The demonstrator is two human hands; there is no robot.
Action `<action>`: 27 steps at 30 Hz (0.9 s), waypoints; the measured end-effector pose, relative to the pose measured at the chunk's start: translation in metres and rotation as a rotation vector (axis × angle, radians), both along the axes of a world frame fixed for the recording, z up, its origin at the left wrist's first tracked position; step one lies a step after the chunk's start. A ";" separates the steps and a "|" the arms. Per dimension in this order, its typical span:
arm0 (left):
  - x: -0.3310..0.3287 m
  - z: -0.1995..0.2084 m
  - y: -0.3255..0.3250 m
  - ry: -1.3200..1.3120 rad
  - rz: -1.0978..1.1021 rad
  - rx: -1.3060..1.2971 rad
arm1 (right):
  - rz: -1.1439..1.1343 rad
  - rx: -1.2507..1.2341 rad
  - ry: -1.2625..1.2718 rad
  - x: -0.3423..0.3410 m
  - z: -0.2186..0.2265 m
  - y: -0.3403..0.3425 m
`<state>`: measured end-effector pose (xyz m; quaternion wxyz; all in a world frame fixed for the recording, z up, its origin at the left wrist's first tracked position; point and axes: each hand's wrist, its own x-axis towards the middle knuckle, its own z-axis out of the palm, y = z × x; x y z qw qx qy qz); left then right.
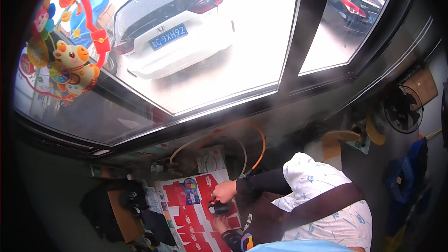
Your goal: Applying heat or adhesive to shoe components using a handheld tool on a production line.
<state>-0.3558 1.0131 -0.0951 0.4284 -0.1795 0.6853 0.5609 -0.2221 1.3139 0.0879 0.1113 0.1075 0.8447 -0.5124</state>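
A black rounded hand tool [221, 208] with small red parts rests over a red and white printed card sheet [193, 221]. My right hand [225, 191] is closed round the tool's upper part; its exact kind is too small to make out. Just below it, my left hand [222, 224] lies on the sheet with its fingers stretched toward the tool. Whether those fingers touch the tool I cannot tell. A blue printed patch [192, 192] shows on the sheet left of my right hand. Dark sleeves cover both my forearms.
An orange hose [264, 147] loops behind the sheet, ending near my right sleeve. Left of the sheet stand a brown cardboard piece [125, 217] and dark items. A large window [224, 98] spans the far side, with a white car [172, 32] outside. A black fan [403, 108] stands at right.
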 end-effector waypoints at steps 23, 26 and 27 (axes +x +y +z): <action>0.000 0.006 0.005 0.024 -0.026 -0.047 | -0.066 -0.051 0.023 -0.001 0.002 0.017; 0.001 0.005 0.005 0.026 -0.014 -0.047 | -0.065 -0.052 0.027 -0.001 0.002 0.018; 0.000 0.003 0.003 0.027 -0.012 -0.046 | -0.064 -0.052 0.028 -0.002 0.002 0.017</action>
